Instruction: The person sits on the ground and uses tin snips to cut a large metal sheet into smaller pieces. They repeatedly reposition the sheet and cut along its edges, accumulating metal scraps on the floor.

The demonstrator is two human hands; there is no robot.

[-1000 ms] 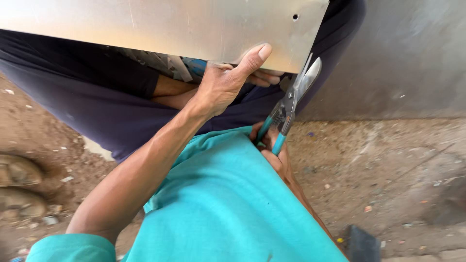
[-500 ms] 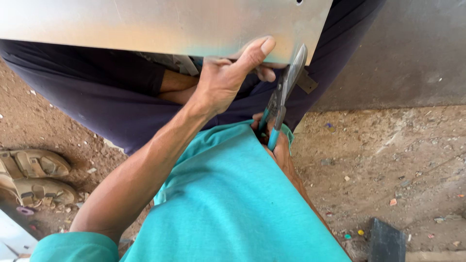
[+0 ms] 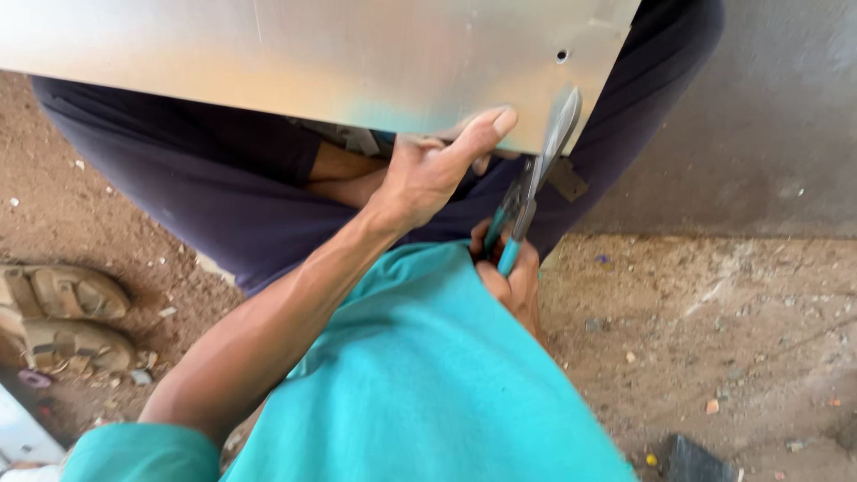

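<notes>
Two hands on the job, both at the lower edge of the metal sheet [image 3: 312, 62]. The sheet is a flat, pale, dull-shiny panel that spans the top of the view, with one small round hole [image 3: 561, 55] near its lower right corner.

Left hand [image 3: 433, 170]: fingers curled under the sheet's bottom edge, thumb pressed flat along that edge, so it grips the sheet.

Right hand [image 3: 511, 277]: below the sheet's right corner, fingers wrapped tight round the teal handles of the tin snips [image 3: 534, 178]. Handles nearly together. Snip blades point up and overlap the sheet's lower right edge, just left of the hole. Cannot tell how far the blades bite in.

Below the sheet: dark navy cloth [image 3: 178, 170] of another person's legs, with a forearm [image 3: 344, 174] resting across them, just under the sheet's edge.

Surface: bare packed dirt ground [image 3: 732, 321], reddish-brown, scattered with small stones and scraps, well below the sheet. Grey concrete wall [image 3: 768, 116] to the right of the sheet. Pair of worn sandals [image 3: 62, 317] on the dirt far below the sheet's left end. Dark block [image 3: 696, 460] at bottom right. The wearer's teal shirt [image 3: 420, 384] fills the lower centre.
</notes>
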